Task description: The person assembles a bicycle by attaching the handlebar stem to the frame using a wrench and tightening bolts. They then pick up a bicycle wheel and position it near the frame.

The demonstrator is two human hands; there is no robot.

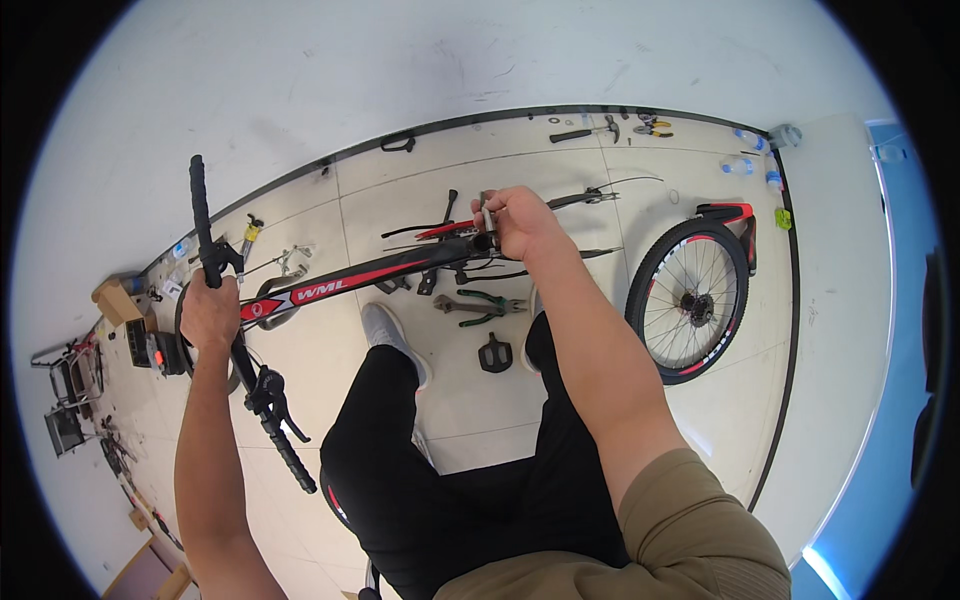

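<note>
Standing over a pale tiled floor (470, 410), with a black and red bicycle frame (350, 280) held up between both hands. Left hand (208, 312) wrapped around the middle of the black handlebar (235, 330), fingers closed on the bar; rubber grip ends and a brake lever (275, 400) sticking out to either side. Right hand (520, 222) clamped over the rear end of the frame tube, fingers closed on a small metal tool (487, 215) whose exact kind cannot be told.

On the floor below the frame: green-handled pliers (485, 303), a flat black pedal (495, 353), and a spoked wheel (688, 298) with red-trimmed rim lying toward the right wall. Hammer (590, 130) and more hand tools along the far wall edge, clear plastic bottles (745, 163) in the far right corner. Cardboard box (118, 300) at the left edge, contents hidden. Open tile between the shoes and the wheel.
</note>
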